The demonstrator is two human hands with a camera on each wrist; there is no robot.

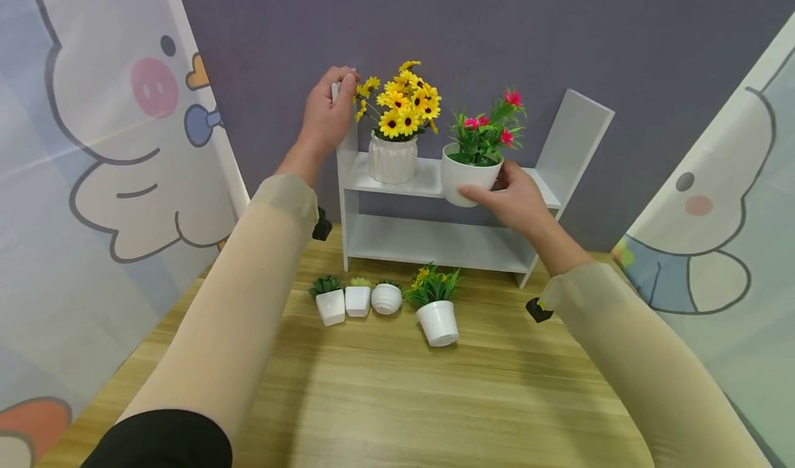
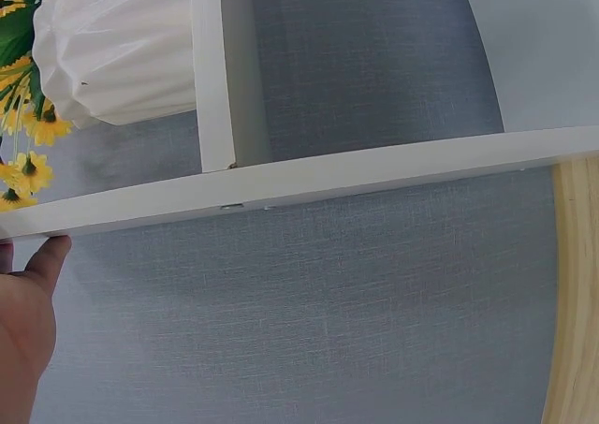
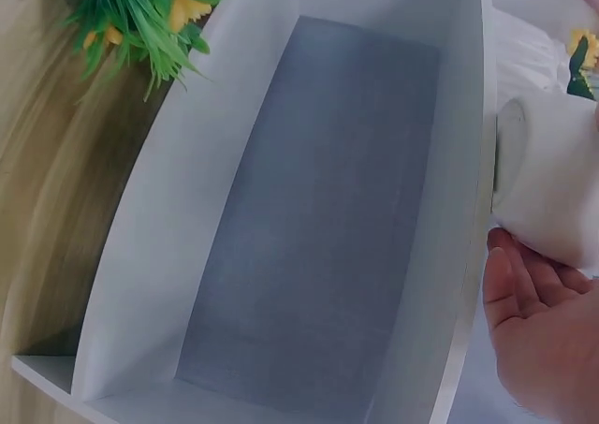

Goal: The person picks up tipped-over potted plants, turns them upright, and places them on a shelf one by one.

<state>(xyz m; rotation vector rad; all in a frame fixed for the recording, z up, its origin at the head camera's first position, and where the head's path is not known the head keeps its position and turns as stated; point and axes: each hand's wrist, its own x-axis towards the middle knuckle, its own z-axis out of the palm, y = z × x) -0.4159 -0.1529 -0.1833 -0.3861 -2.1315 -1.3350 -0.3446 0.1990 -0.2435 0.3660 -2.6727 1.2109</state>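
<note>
A white two-tier shelf stands against the grey backdrop. My left hand grips the top of its left side panel. Beside that hand, on the upper board, sits a ribbed white pot of yellow flowers. My right hand holds a smooth white pot with pink-red flowers and green leaves. This pot is upright at the front edge of the upper board; whether its base touches the board I cannot tell. In the right wrist view, the fingers lie against the pot's side.
On the wooden table, before the shelf, lie a dark succulent pot, a square white pot, a round white pot and a larger tilted pot with yellow flowers. Cartoon-printed curtains flank both sides.
</note>
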